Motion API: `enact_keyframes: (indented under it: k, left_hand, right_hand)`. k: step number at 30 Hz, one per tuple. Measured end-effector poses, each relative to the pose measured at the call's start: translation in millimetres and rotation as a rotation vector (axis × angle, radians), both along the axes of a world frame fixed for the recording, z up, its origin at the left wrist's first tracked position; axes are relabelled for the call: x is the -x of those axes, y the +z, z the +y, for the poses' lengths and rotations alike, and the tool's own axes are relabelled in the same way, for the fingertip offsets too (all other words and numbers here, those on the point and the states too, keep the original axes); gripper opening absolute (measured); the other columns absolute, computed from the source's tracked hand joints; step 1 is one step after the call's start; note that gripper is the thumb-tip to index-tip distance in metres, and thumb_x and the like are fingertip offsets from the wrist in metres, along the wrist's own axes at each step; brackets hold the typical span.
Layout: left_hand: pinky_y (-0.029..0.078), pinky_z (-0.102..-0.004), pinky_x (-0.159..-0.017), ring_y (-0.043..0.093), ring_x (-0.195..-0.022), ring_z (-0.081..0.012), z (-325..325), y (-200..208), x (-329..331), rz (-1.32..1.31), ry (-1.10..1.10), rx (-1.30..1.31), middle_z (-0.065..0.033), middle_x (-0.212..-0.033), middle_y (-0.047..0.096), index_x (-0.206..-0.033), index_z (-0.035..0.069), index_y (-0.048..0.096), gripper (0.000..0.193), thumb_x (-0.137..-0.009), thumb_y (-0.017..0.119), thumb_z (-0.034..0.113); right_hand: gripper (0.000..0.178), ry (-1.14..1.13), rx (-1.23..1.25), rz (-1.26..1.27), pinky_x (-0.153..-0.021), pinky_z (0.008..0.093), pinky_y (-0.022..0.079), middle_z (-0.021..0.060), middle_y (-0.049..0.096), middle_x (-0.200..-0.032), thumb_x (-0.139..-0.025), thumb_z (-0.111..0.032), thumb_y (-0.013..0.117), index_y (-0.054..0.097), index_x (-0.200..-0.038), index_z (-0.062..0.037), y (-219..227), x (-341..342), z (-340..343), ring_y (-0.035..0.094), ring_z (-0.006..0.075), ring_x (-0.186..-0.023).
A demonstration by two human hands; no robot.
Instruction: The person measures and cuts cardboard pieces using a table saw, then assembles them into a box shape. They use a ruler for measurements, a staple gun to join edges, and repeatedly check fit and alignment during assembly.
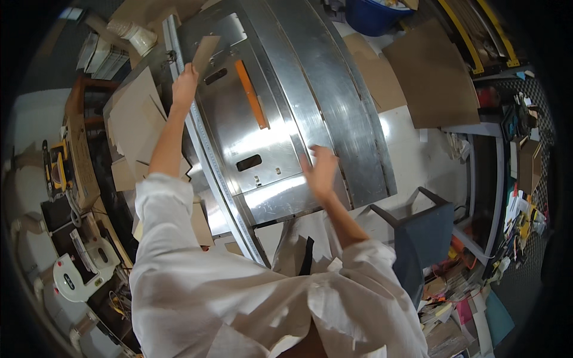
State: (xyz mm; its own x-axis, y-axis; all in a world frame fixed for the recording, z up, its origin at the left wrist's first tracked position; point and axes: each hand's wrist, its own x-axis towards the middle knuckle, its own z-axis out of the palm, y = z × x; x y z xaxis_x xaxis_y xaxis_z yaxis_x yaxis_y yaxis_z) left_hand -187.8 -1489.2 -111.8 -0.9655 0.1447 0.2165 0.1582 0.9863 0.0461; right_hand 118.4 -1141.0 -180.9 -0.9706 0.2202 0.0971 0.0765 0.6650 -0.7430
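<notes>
My left hand [185, 85] is closed on one end of a flat brown strip of board [206, 52], beside the long metal rail fence [206, 143]. The strip's other end points away over the shiny metal machine table [352, 128]. On the table's middle plate, right of that hand, lies a narrow orange bar [252, 95]. My right hand [321, 171] is over the near part of the table with its fingers apart and slightly blurred. It holds nothing, and whether it touches the metal I cannot tell.
Sheets of brown board [137, 122] lie left of the fence, and a larger brown sheet [431, 74] is at the far right. A blue bucket [379, 15] stands at the far side. Near my right arm is a dark grey chair [424, 235]. Cluttered shelves line the right.
</notes>
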Motion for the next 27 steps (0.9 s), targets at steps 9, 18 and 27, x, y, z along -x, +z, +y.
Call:
enact_keyframes:
  k: [9, 18, 27]
  left_hand:
    - [0.044, -0.0358, -0.066, 0.049, -0.068, -0.0231, -24.6, 40.2, -179.2, 0.116, 0.362, -0.656, -0.0172, -0.075, 0.054, -0.097, -0.004, 0.054, 0.024, -0.099, 0.046, 0.019]
    - [0.042, -0.0345, -0.07, 0.047, -0.074, -0.0188, -0.6, 43.7, -326.7, 0.057, 0.555, -1.002, -0.0126, -0.08, 0.054, -0.095, -0.005, 0.051, 0.027, -0.102, 0.041, 0.019]
    - [0.041, -0.0321, -0.067, 0.045, -0.071, -0.0156, 110.4, 43.1, -359.6, -0.157, 0.46, -1.219, -0.0073, -0.074, 0.05, -0.087, -0.002, 0.05, 0.025, -0.099, 0.042, 0.018]
  right_hand:
    - [0.027, -0.11, -0.09, -0.065, -0.087, 0.0414, 0.038, 0.0114, 0.058, -0.096, -0.076, -0.018, 0.073, 0.059, -0.094, -0.0039, -0.2, 73.8, -113.3, 0.055, 0.029, -0.097]
    - [0.025, -0.434, 0.423, 0.159, -0.061, 0.0349, 0.047, 0.0107, 0.06, -0.07, -0.086, -0.02, 0.069, 0.054, -0.078, -0.0018, 9.3, 33.4, 72.2, 0.055, 0.0184, -0.063]
    - [0.037, -0.437, 0.188, 0.104, -0.083, 0.0446, 0.049, 0.0157, 0.068, -0.092, -0.08, -0.035, 0.07, 0.062, -0.096, -0.0023, 179.5, 224.4, 103.6, 0.065, 0.0342, -0.091]
